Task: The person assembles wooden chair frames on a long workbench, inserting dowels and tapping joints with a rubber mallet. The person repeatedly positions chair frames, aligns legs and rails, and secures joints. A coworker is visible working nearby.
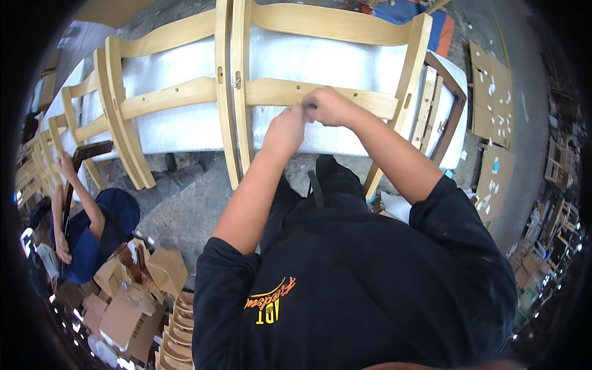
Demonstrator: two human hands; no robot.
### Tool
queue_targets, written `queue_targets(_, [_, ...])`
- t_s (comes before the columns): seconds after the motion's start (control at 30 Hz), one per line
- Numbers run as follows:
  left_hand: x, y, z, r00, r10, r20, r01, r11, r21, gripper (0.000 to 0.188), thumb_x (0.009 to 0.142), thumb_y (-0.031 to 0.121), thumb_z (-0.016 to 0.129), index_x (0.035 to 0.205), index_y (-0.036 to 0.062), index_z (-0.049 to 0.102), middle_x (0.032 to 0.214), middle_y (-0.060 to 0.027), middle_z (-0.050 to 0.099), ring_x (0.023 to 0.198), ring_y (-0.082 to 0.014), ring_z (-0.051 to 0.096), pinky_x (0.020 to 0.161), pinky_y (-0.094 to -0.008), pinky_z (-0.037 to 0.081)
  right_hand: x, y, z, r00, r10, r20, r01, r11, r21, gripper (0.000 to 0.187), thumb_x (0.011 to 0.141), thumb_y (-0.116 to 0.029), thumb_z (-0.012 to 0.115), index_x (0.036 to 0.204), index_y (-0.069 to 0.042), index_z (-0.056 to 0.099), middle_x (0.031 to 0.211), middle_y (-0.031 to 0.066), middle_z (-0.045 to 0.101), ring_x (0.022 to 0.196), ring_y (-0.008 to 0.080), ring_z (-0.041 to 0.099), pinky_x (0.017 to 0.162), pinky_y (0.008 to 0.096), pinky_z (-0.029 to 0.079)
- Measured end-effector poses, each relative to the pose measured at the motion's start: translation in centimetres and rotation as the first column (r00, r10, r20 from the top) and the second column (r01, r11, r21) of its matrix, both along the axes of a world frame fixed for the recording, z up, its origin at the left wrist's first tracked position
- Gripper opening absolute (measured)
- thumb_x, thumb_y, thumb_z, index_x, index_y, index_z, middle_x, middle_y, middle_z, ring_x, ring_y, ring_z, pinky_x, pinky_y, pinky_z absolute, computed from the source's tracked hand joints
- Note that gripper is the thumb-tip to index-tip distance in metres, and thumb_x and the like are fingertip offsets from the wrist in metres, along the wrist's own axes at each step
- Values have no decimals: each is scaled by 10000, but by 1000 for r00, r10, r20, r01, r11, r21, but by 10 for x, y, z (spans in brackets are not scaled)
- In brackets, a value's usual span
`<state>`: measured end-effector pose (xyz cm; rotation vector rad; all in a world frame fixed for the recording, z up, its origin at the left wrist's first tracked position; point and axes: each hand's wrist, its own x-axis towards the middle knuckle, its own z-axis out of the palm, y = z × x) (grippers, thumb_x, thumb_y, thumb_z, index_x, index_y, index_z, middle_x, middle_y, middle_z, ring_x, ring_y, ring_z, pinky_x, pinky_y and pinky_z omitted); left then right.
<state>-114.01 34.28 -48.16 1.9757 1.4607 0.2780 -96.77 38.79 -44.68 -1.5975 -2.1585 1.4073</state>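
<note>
Chair frame (263,91) of pale wood lies in the head view just beyond both hands, its two curved rails running between a left and a right post on a desk (327,60) covered in silvery-white wrapping. I see the left hand (287,131) and the right hand (332,106) meeting at the near edge of the lower rail. Their fingers are curled in close together around a small dark spot; it is too blurred for me to tell whether they grip anything. A small metal bolt (236,84) sticks out at the left post. Close to that post I have a second pale frame (166,100), with more beyond it. Dark brown frame (450,126) lies at the desk's right end. Far left, a co-worker (117,209) holds a dark brown piece (94,149).
</note>
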Motion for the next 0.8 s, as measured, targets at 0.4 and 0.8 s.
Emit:
queue_targets(0.4, [-78, 91, 8, 710, 699, -84, -690, 666, -284, 395, 1018, 329, 520, 1019, -49, 637, 968, -233, 714, 926, -381, 695, 807, -480, 534, -10, 31, -38, 954, 15, 301, -160, 871, 465, 108, 886, -91, 598, 926, -58, 692, 882, 176, 717, 852, 361, 704, 780, 458, 564])
queue_targets(0.8, [-97, 106, 22, 924, 315, -216, -340, 936, -91, 258, 983, 213, 528, 1057, 10, 668, 1019, -257, 709, 1004, -411, 689, 867, -506, 546, -43, 35, -17, 828, -97, 552, -76, 956, 282, 327, 958, -313, 625, 911, 10, 640, 834, 265, 692, 825, 439, 686, 762, 523, 544])
